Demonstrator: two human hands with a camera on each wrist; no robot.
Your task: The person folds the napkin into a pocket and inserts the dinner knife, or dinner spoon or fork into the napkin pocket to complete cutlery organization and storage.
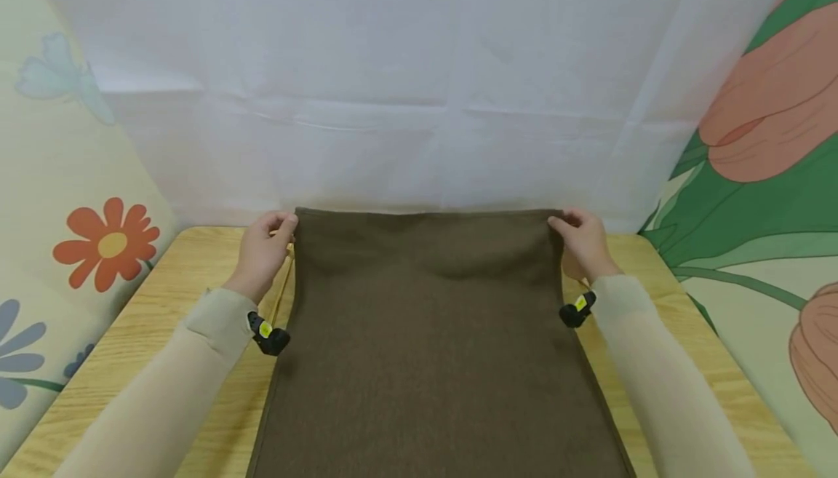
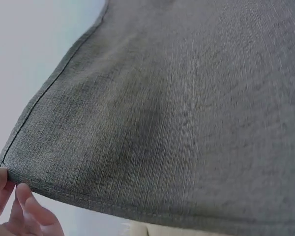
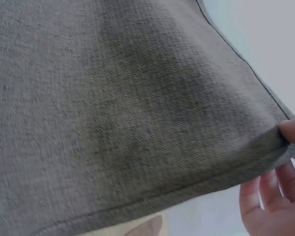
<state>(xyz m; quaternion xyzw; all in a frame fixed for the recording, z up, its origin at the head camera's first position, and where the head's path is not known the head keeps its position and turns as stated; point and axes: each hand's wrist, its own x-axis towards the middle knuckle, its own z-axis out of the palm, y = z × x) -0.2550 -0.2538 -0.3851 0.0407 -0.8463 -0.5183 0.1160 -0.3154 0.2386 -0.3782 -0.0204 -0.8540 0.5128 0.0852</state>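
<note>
A long brown cloth with stitched hems stretches between both hands in the head view, its far edge lifted and its near part running out of the bottom of the frame. The left hand pinches the far left corner between thumb and fingers. At the far right corner, the right hand pinches the fabric the same way. Both wrist views show the cloth greyish, with a soft dip near each corner. In the left wrist view the fingertips grip the hem; in the right wrist view the thumb presses on it.
Beneath the cloth is a light wood-grain table, visible along both sides. A white sheet hangs behind its far edge. Flower-patterned panels stand at the left and right. Each wrist wears a small black camera.
</note>
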